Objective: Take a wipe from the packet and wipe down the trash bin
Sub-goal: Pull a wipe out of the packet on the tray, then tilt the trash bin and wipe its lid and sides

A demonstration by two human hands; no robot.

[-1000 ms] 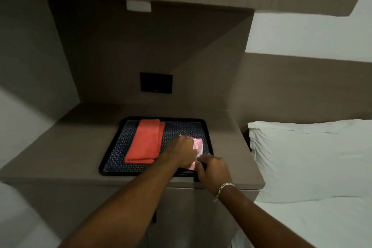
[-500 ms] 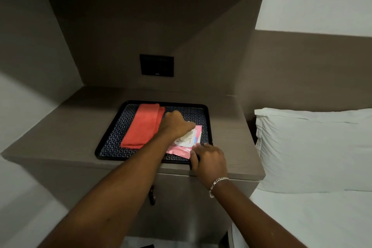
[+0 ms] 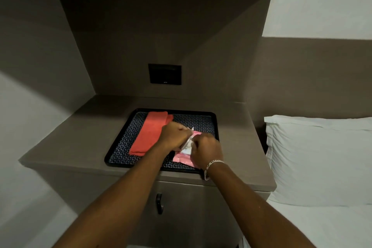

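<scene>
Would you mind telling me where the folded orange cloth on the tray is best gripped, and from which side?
Probably by its near short end, coming from above and the left. The orange cloth lies flat and long on the tray, its near end is clear, while the left hand crowds its right edge beside the pink packet.

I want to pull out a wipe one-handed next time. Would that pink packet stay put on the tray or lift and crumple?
The pink packet looks like a thin, soft pouch lying flat on the tray, so it is probably light and would likely lift. Both the left hand and right hand are working on it, which suggests it needs steadying. Its film probably flexes rather than staying stiff.
</scene>
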